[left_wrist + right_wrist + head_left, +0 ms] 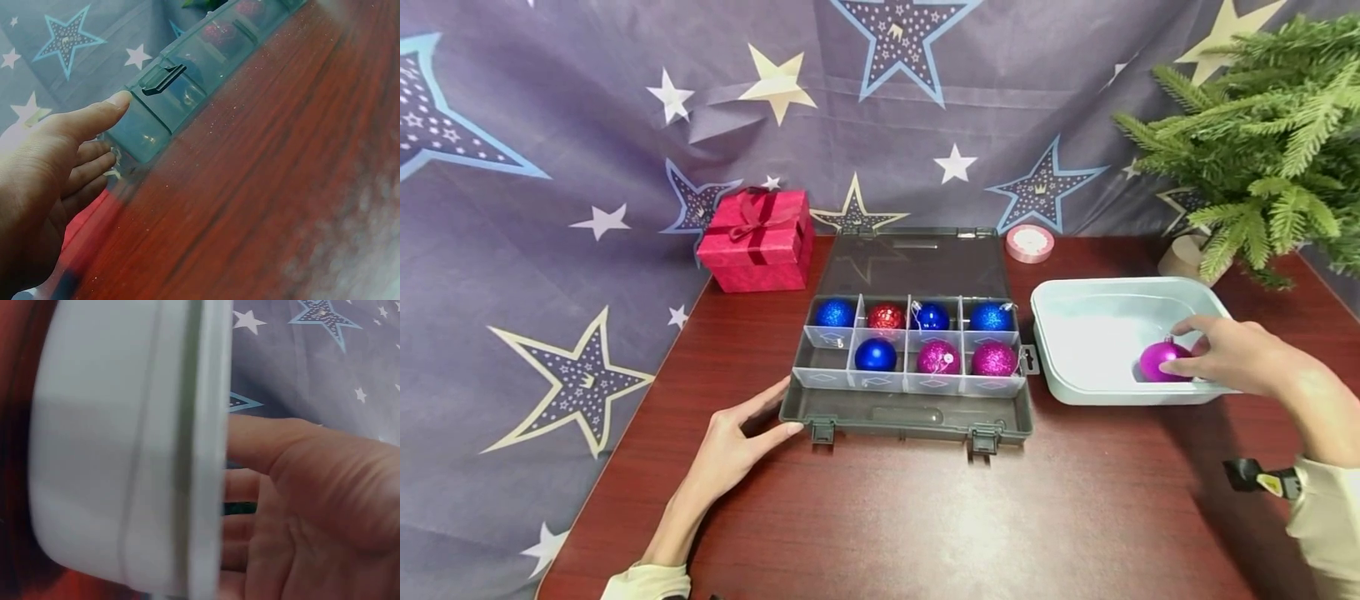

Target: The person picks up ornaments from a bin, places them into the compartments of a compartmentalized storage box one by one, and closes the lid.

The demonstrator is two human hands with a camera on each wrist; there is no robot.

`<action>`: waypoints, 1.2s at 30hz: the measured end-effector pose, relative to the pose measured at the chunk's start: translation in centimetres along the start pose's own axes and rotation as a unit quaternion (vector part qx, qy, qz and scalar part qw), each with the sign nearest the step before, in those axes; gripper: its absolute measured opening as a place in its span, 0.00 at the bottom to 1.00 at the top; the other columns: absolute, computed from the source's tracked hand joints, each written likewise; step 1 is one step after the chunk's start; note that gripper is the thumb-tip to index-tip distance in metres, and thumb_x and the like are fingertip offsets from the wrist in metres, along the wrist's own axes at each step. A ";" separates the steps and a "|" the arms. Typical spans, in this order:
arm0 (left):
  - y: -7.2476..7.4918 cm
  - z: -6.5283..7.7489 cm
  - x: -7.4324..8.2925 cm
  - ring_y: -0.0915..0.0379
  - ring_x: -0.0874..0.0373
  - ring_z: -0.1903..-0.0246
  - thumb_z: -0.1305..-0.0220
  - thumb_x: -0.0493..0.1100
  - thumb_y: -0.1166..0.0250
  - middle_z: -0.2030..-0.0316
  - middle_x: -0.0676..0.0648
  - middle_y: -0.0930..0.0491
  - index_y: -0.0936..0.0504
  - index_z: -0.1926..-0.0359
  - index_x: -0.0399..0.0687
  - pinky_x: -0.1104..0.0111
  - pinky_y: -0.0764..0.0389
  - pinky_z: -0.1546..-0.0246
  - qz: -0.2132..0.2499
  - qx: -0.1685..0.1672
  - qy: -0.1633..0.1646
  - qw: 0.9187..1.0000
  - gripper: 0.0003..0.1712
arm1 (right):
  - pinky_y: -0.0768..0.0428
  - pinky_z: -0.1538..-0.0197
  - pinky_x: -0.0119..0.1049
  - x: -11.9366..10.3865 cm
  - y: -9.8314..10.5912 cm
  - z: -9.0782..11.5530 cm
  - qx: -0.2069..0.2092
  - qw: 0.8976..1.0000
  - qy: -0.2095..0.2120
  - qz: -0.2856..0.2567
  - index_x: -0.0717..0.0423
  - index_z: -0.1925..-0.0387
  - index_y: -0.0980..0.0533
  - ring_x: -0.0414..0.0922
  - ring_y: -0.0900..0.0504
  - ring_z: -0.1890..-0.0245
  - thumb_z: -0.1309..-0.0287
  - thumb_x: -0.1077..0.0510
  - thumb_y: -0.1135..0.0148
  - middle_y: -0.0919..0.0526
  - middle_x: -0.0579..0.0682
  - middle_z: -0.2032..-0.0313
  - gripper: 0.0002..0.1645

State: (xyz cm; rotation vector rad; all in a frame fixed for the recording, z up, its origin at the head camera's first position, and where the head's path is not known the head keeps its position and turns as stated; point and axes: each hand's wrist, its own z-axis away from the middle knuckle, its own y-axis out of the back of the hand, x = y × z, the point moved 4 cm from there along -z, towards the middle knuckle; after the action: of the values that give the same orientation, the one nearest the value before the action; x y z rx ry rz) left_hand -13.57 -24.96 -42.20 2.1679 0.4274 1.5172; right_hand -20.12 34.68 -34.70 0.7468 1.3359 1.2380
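Observation:
My right hand (pixel 1247 358) reaches into the white plastic tub (pixel 1093 396), its thumb and fingers around a shiny purple Christmas ball (pixel 1161 362). In the right wrist view the tub wall hides the ball and fingertips. My left hand (pixel 733 450) touches the front left corner of a grey see-through divided case (pixel 910 425), fingers extended. The case's lid lies back. Blue balls (pixel 835 314) and one red ball (pixel 886 317) fill its back row. In the front row, a matte blue ball (pixel 876 356) and two pink glitter balls (pixel 937 358) occupy the three compartments towards the right.
A red gift box (pixel 756 242) stands behind the case on the left. A pink ribbon roll (pixel 1030 243) lies at the back edge of the wooden table (pixel 880 508). An artificial fir tree (pixel 1270 150) overhangs the back right. Star-patterned cloth (pixel 910 142) hangs behind.

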 end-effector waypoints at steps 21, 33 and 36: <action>0.0 0.0 0.1 0.22 0.62 0.41 0.41 0.43 0.20 0.44 0.52 0.15 0.20 0.31 0.56 0.79 0.29 0.40 0.000 -0.001 -0.002 1.000 0.36 | 0.19 0.60 0.43 -2.7 -0.9 -1.5 0.102 0.988 0.098 -0.067 0.65 0.47 0.21 0.55 0.12 0.64 0.42 0.60 0.24 0.14 0.63 0.58 0.24; 0.0 0.0 0.1 0.22 0.63 0.41 0.41 0.43 0.20 0.44 0.52 0.15 0.20 0.31 0.56 0.79 0.28 0.41 -0.002 0.000 -0.003 1.000 0.36 | 0.21 0.65 0.27 -6.3 0.6 -1.3 0.144 0.976 0.145 -0.079 0.60 0.48 0.18 0.39 0.15 0.68 0.45 0.62 0.21 0.12 0.54 0.59 0.23; 0.0 0.0 0.1 0.22 0.64 0.41 0.41 0.43 0.20 0.44 0.52 0.15 0.20 0.31 0.57 0.79 0.28 0.41 -0.003 0.000 -0.002 1.000 0.36 | 0.19 0.65 0.29 -7.2 0.9 -1.3 0.154 0.973 0.158 -0.072 0.59 0.48 0.18 0.40 0.14 0.67 0.47 0.62 0.20 0.12 0.52 0.59 0.24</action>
State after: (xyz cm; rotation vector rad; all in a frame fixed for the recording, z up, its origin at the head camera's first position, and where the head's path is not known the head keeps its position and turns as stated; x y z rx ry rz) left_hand -13.50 -24.91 -42.10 2.1684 0.4328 1.5090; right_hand -20.24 27.83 -31.89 0.6687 1.8421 1.0753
